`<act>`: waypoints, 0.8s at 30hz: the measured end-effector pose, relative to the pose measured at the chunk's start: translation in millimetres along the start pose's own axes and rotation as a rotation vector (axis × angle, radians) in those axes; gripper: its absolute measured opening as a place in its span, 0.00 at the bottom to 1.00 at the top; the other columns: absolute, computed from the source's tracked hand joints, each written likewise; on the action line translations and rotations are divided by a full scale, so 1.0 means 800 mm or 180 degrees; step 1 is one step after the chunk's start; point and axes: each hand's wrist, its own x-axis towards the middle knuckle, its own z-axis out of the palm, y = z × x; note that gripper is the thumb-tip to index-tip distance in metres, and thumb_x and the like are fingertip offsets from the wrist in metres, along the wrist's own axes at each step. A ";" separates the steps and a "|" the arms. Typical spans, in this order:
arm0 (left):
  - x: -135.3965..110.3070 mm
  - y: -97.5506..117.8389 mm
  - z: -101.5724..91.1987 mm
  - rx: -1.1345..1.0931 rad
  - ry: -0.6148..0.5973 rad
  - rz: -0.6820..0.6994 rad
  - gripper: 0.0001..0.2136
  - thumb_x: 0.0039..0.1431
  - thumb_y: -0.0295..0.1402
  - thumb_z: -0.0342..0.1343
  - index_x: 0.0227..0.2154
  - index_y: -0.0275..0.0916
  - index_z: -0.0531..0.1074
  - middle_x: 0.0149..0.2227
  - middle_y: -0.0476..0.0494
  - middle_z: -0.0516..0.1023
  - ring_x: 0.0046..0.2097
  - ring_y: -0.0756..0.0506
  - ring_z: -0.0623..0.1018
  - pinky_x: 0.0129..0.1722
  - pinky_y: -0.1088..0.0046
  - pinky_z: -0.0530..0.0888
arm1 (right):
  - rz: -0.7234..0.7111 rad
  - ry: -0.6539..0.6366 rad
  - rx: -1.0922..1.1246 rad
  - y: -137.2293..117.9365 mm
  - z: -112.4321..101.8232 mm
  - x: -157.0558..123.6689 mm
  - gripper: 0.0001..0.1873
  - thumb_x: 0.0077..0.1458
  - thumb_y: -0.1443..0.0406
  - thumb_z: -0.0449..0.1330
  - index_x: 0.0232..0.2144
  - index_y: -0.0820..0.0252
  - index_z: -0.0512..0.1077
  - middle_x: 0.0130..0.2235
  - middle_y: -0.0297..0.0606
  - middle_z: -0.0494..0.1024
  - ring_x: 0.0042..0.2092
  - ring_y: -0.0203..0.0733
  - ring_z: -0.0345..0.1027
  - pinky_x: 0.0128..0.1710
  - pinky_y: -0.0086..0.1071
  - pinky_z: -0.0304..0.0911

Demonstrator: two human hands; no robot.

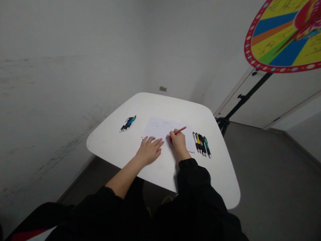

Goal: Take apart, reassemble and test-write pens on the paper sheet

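Note:
A sheet of white paper (157, 125) with faint lines of writing near its top lies on the white table (170, 103). My right hand (178, 140) rests on its right part, fingers closed around a red pen (181, 129) whose upper end points up and right. The pen's tip is hidden by my fingers. Flat over the paper's lower left edge lies my left hand (150, 150), fingers spread and holding nothing. Just right of the paper is a row of several pens (201, 144), among them white, yellow, black and green ones.
A smaller group of pens (128, 123), black, blue and green, lies on the table's left side. Grey-white walls meet behind the table. At the upper right stands a colourful prize wheel (283, 36) on a black stand (242, 100), close to the table's right edge.

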 end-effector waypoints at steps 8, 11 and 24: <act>0.001 0.001 -0.001 -0.0006 -0.0063 -0.0012 0.22 0.72 0.36 0.44 0.66 0.50 0.67 0.69 0.51 0.68 0.66 0.33 0.67 0.66 0.40 0.58 | -0.0102 -0.0030 -0.0269 -0.009 -0.003 -0.002 0.14 0.55 0.61 0.53 0.19 0.54 0.67 0.19 0.34 0.74 0.25 0.41 0.67 0.31 0.32 0.57; 0.000 0.000 0.000 -0.0006 -0.0062 -0.0003 0.22 0.73 0.36 0.44 0.66 0.49 0.67 0.69 0.51 0.68 0.66 0.32 0.66 0.66 0.39 0.58 | -0.0082 -0.0001 -0.0249 -0.008 -0.003 -0.001 0.13 0.54 0.61 0.53 0.20 0.55 0.69 0.20 0.34 0.74 0.25 0.41 0.67 0.31 0.32 0.58; 0.001 0.001 -0.001 -0.0050 -0.0067 -0.0013 0.23 0.72 0.36 0.44 0.66 0.51 0.67 0.69 0.51 0.68 0.66 0.32 0.66 0.66 0.38 0.58 | -0.0040 0.0017 -0.0091 -0.002 -0.002 -0.001 0.13 0.55 0.60 0.53 0.20 0.54 0.68 0.19 0.34 0.75 0.24 0.41 0.67 0.29 0.32 0.59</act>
